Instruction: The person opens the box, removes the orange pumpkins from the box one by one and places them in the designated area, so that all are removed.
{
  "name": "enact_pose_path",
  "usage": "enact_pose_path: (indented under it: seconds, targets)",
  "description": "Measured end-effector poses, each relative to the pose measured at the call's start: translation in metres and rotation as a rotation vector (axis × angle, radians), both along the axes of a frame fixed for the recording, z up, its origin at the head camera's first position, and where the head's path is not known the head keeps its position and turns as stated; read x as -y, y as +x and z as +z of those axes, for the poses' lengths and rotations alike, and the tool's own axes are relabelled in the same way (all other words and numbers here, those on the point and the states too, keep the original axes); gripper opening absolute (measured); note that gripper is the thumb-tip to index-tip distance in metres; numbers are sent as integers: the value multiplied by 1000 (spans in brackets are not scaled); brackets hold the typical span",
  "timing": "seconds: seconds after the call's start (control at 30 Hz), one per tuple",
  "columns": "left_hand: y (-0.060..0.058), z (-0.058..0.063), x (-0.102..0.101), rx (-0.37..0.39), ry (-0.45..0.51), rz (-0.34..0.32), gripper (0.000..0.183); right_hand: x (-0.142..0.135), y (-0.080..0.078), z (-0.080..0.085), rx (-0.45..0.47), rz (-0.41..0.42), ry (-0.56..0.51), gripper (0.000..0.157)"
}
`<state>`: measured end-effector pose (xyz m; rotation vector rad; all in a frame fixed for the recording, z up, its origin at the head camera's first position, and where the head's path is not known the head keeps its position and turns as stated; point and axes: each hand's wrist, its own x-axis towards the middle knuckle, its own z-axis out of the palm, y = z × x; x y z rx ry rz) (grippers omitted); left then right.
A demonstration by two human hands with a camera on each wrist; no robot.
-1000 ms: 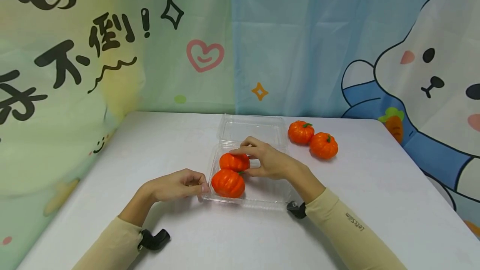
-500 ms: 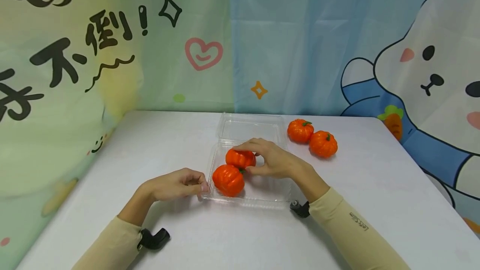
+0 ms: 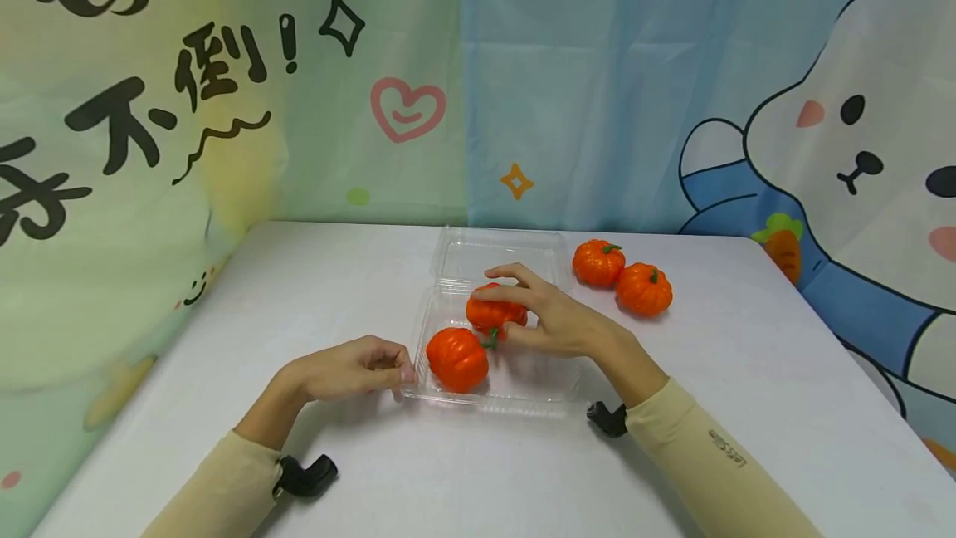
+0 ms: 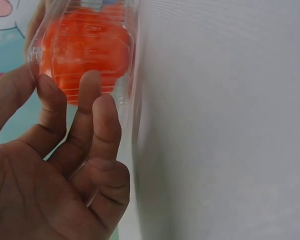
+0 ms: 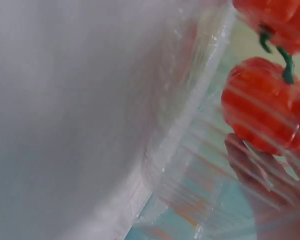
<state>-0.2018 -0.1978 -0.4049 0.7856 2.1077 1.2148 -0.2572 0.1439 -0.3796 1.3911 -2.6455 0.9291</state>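
A clear plastic clamshell box (image 3: 534,384) lies unfolded on the table, its lid (image 3: 496,258) laid back away from me. My left hand (image 3: 354,368) pinches the near left corner of the rim between thumb and forefinger, seen closer in the left wrist view (image 4: 65,165). Inside the box, my right hand (image 3: 560,318) holds a small orange toy pumpkin (image 3: 485,316) with a green stem, its forefinger lifted off. A second pumpkin (image 3: 457,359) sits at the near left of the box, apart from the first. The right wrist view shows the held pumpkin (image 5: 262,105) through the ribbed wall.
Two more orange pumpkins (image 3: 599,262) (image 3: 645,289) stand side by side on the white table (image 3: 747,355), right of the lid. A printed cloth backdrop (image 3: 553,90) hangs behind the table and along its left side.
My right hand has shifted the far pumpkin to the right inside the box, away from the near one, and its forefinger has risen. The left hand has stayed at the corner.
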Motion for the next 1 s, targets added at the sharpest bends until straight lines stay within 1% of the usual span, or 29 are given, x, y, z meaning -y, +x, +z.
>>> enact_pose_path:
  seconds: [0.27, 0.5, 0.67, 0.73, 0.9, 1.0]
  targets:
    - [0, 3, -1, 1, -5, -1, 18, -8, 0, 4, 44, -34, 3, 53]
    - [0, 2, -2, 3, 2, -5, 19, -10, 2, 0, 56, 2, 15, 51]
    - [1, 0, -2, 8, 0, -5, 19, -12, 5, 3, 51, -4, 17, 47]
    - [1, 0, -2, 3, -2, -5, 19, -13, 5, 4, 59, -2, 14, 49]
    - [1, 1, -2, -15, -8, -1, 19, -16, 3, 5, 96, 35, -5, 63]
    - [1, 1, -2, -13, -7, -1, 20, -19, 3, 5, 114, 29, 0, 66]
